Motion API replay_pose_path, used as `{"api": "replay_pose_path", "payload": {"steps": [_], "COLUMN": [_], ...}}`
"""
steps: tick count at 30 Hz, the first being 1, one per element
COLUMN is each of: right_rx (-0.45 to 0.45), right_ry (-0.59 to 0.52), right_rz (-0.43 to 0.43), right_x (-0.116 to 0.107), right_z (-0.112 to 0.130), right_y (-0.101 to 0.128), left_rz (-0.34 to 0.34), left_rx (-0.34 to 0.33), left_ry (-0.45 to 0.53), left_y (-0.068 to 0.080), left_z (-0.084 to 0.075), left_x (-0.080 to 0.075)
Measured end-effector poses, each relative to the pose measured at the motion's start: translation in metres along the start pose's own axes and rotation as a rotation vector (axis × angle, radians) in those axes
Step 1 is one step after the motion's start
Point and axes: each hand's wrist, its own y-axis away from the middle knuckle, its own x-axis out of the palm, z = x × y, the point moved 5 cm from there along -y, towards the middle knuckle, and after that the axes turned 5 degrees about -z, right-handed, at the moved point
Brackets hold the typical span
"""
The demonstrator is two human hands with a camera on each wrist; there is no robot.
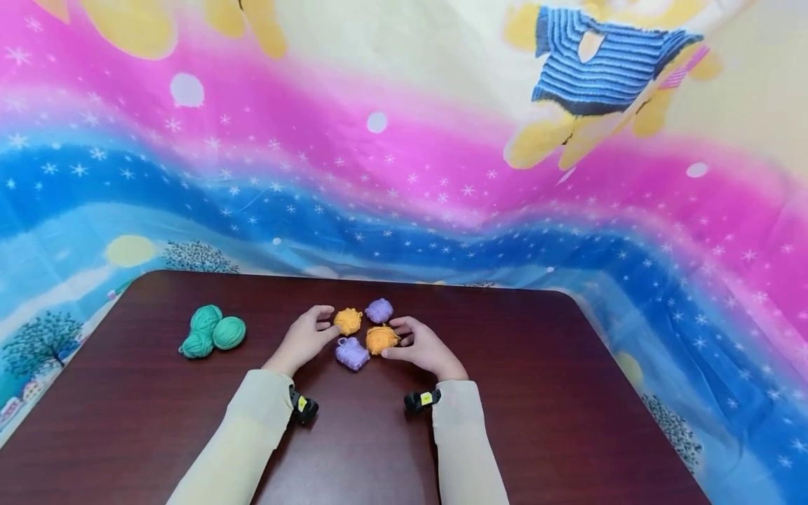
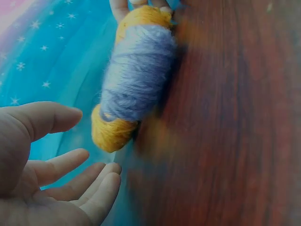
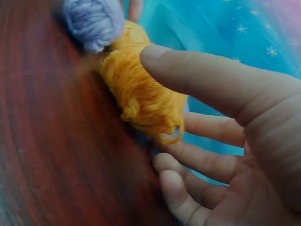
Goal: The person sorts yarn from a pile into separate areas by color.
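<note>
At the middle of the dark wooden table [image 1: 517, 393], the person's right hand [image 1: 424, 346] curls thumb and fingers around the near orange yarn ball [image 1: 381, 339] — a loose hold, the ball on the wood. Left hand [image 1: 305, 338] lies relaxed, fingertips just beside the far orange ball [image 1: 348, 320]. Two purple balls [image 1: 351, 353] sit in the same cluster, one near, one far — colours mixed. Well off to the left, three green balls [image 1: 211, 332] are grouped touching. Judging by that, green looks sorted; orange and purple remain unseparated.
</note>
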Motion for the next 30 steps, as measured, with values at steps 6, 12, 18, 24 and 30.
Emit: {"api": "replay_pose_path", "payload": {"steps": [6, 12, 18, 24, 30], "right_rx": [0.007, 0.012, 0.007, -0.004, 0.005], "right_ry": [0.018, 0.086, 0.113, 0.09, 0.061], "right_rz": [-0.011, -0.084, -0.107, -0.119, -0.121], "right_x": [0.005, 0.01, 0.014, 0.011, 0.009], "right_z": [0.002, 0.005, 0.006, 0.008, 0.005], "right_y": [-0.001, -0.004, -0.004, -0.003, -0.001], "left_rz": [0.02, 0.045, 0.044, 0.021, 0.017], "left_rx": [0.007, 0.005, 0.007, 0.02, 0.026], "left_ry": [-0.046, -0.09, -0.151, -0.141, -0.113], "left_y": [-0.01, -0.018, -0.02, -0.021, -0.02], "left_z": [0.0, -0.004, -0.004, -0.002, 0.001], "left_x": [0.007, 0.014, 0.019, 0.019, 0.019]}}
